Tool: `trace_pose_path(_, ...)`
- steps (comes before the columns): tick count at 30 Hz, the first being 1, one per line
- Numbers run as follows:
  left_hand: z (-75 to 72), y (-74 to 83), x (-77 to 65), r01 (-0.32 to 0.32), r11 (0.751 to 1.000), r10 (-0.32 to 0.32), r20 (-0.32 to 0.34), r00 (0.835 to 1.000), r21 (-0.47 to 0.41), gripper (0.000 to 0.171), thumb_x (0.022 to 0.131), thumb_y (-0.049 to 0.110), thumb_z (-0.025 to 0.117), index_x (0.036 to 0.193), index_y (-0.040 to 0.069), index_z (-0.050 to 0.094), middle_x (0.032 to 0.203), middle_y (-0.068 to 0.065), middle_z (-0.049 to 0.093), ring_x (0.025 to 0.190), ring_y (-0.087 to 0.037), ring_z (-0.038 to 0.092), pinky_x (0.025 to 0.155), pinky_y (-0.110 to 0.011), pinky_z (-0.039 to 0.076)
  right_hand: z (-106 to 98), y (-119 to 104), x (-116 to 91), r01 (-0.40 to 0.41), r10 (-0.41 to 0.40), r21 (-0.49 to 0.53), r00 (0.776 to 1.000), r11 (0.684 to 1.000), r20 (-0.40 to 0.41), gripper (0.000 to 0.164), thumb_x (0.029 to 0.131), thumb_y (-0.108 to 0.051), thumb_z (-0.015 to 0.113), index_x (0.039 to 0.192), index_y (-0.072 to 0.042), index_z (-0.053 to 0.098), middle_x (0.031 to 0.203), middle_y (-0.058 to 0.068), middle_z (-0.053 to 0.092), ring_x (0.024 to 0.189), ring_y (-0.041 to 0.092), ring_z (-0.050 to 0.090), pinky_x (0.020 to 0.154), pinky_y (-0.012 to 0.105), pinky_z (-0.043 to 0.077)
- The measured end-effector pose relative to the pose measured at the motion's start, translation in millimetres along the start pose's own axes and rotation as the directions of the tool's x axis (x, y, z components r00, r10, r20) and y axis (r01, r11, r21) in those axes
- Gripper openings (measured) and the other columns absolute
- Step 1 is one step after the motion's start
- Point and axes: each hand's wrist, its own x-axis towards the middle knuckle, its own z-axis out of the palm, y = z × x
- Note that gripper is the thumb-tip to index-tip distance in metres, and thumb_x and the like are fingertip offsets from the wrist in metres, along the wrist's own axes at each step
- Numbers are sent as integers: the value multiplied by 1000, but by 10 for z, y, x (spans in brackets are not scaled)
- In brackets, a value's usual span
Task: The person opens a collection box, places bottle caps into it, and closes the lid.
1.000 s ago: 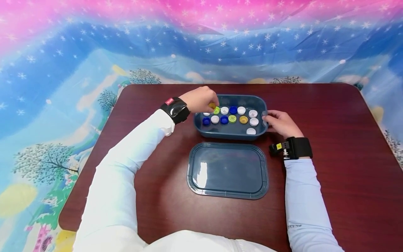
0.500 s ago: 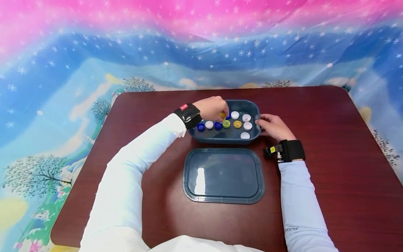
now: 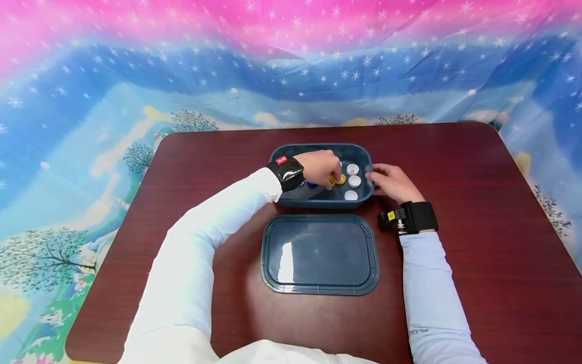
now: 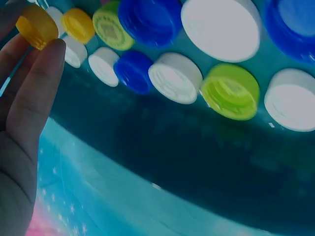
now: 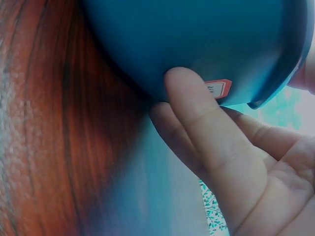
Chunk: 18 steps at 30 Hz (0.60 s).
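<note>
My left hand (image 3: 320, 166) is over the inside of a dark blue plastic box (image 3: 318, 204), pinching a yellow bottle cap (image 4: 37, 27) between thumb and fingertips. Another yellow cap (image 4: 78, 25) lies just beyond it on the box floor. White, blue and green caps lie there in rows, among them a green cap (image 4: 230, 92); in the head view the left hand and wrist hide many of them. At the box's right end, my right hand (image 3: 394, 183) grips the wall, thumb at the rim and fingers against the outside.
The box's flat dark blue lid (image 3: 320, 255) lies on the reddish-brown table (image 3: 473, 253), in front of the box. A small red-edged sticker (image 5: 219, 89) is on the box's outer wall. A patterned cloth (image 3: 291, 65) hangs behind the table.
My left hand has moved rightward across the box with the yellow cap still pinched, now close to the other yellow cap. The right hand keeps its grip on the box's right end.
</note>
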Motion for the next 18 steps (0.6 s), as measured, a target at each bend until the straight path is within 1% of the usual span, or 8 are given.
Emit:
trace_pose_path(2,31,31,38,-11,1000,10,11,1000,12,18,86,18,76,102,11,78,98,1,70,88,-12,60,79,-22,49,3,-2,-2,1,-1,-4,1000,1000,0,59,103,-29,47,150,1,30,140,26,44,113,38,57,89,39,50)
trace_pose_path(4,56,63,74,-37,999,37,22,999,20,11,86,16,75,95,12,78,90,2,69,80,-12,58,73,-21,48,4,-2,-6,3,-3,-4,1000,1000,1,59,103,-29,47,150,1,30,139,25,44,113,38,57,89,39,50)
trace_pose_path(6,80,88,104,-60,998,59,34,998,23,6,87,13,72,89,11,78,81,2,67,71,-12,54,66,-20,44,5,0,-7,8,-8,-1,1000,1000,4,59,103,-29,47,150,2,30,139,26,44,113,38,57,89,39,50)
trace_pose_path(9,114,100,142,-85,995,82,48,995,43,8,88,11,70,86,11,78,73,3,63,65,-12,46,61,-19,37,8,6,-5,14,-14,7,1000,1000,5,59,103,-29,47,150,2,31,138,26,45,112,38,58,88,38,51)
trace_pose_path(12,142,92,161,-89,994,86,50,995,62,9,88,10,69,85,12,77,69,4,58,63,-12,42,59,-20,33,9,12,-1,20,-20,9,1000,1000,3,58,102,-28,48,149,3,32,137,26,46,112,38,58,87,37,51)
trace_pose_path(14,160,84,171,-93,994,90,48,995,59,9,88,9,69,83,11,76,67,3,55,62,-12,40,59,-21,31,6,15,3,25,-25,9,1000,1000,3,58,102,-28,48,149,3,32,137,26,46,112,38,58,87,38,51)
trace_pose_path(18,192,77,192,-116,992,113,64,991,41,14,87,2,66,75,9,70,63,1,43,61,-14,34,58,-24,27,-2,23,1,26,-26,-5,1000,1000,-3,59,102,-29,47,149,4,31,138,26,45,111,38,59,87,38,51)
